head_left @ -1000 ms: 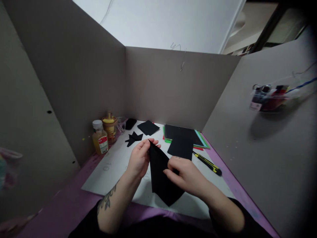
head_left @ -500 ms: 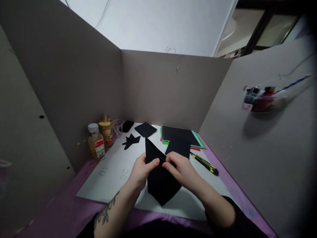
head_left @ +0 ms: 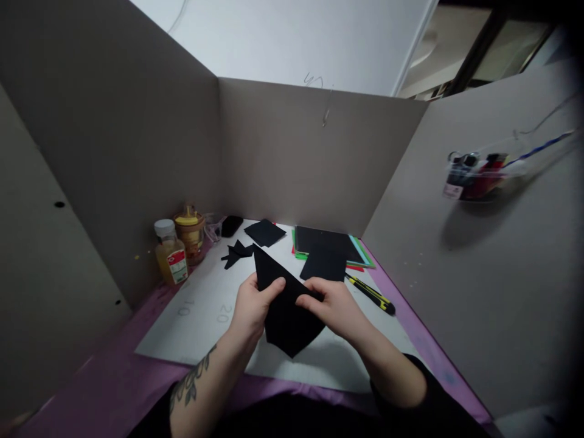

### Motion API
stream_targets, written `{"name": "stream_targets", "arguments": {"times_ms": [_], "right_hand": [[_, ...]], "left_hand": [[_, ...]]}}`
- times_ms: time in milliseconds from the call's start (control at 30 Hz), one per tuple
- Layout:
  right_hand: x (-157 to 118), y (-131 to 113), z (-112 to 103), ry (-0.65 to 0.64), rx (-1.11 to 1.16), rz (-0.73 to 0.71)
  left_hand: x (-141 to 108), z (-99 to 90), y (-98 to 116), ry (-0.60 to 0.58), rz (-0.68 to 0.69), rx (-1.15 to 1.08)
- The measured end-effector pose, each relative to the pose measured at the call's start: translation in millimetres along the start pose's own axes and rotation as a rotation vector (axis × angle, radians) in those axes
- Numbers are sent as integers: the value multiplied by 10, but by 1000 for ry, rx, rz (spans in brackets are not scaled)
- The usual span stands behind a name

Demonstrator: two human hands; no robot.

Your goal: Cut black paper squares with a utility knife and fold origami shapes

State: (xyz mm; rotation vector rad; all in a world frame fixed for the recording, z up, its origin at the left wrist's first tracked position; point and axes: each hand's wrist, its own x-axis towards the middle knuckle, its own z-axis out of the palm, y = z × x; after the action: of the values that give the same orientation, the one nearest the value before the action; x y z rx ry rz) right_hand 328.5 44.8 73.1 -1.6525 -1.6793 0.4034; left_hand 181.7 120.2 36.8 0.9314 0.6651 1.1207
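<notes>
A black sheet of paper (head_left: 292,322) is held above the white board, one corner pointing up and away, another pointing down toward me. My left hand (head_left: 253,304) grips its left edge, thumb on top and the other fingers mostly hidden beneath. On the right edge, my right hand (head_left: 331,304) pinches the paper between thumb and curled fingers. Just beyond the sheet's upper tip lies a small folded black paper shape (head_left: 236,253). Another black piece of paper (head_left: 323,266) lies flat behind my right hand.
A yellow-and-black cutter (head_left: 371,295) lies right of my hands. Colored sheets (head_left: 326,241) and black squares (head_left: 265,233) are at the back. A bottle (head_left: 172,255) and brown cup (head_left: 190,237) stand left. A clear holder (head_left: 479,177) hangs on the right panel.
The view has shifted slightly. The held sheet's upper tip has moved left and its lower corner has risen a little, both hands still gripping it.
</notes>
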Motion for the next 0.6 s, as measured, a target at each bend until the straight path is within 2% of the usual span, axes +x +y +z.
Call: {"name": "stream_targets", "arguments": {"times_ms": [100,200,400,600], "right_hand": [[26,8,8,-26,37,34],[36,19,27,39,99,17],[-3,33,36,181,39,-198],[6,20,17,210,22,-170]], "left_hand": [[6,0,-8,22,6,1],[11,8,0,48,8,-14],[22,-4,28,69,-2,-60],[21,-18,25,56,1,-70]]}}
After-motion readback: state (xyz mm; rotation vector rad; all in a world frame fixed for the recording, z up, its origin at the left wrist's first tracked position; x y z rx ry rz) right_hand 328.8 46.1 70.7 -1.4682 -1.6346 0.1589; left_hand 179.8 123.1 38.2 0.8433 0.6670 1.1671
